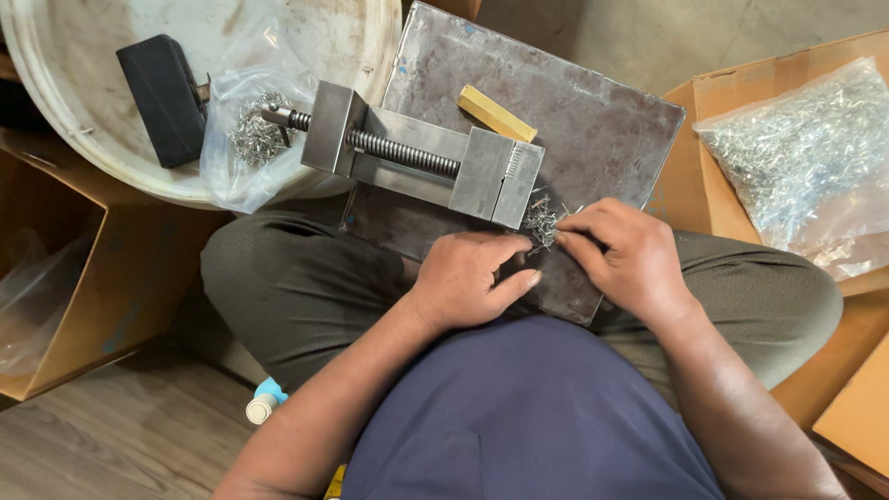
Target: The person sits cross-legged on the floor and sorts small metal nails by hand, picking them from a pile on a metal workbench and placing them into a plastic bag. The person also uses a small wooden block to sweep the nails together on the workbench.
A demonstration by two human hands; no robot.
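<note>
A seated person's left hand (468, 278) and right hand (625, 259) meet over a small heap of thin metal pins (540, 222), fingertips pinching at them. The pins lie on a steel plate (593, 120) across the lap, just beside a metal vise (417, 153).

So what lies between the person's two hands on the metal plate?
In the head view, a small heap of thin metal pins lies between the left hand and right hand, on the metal plate just below the vise.
</note>
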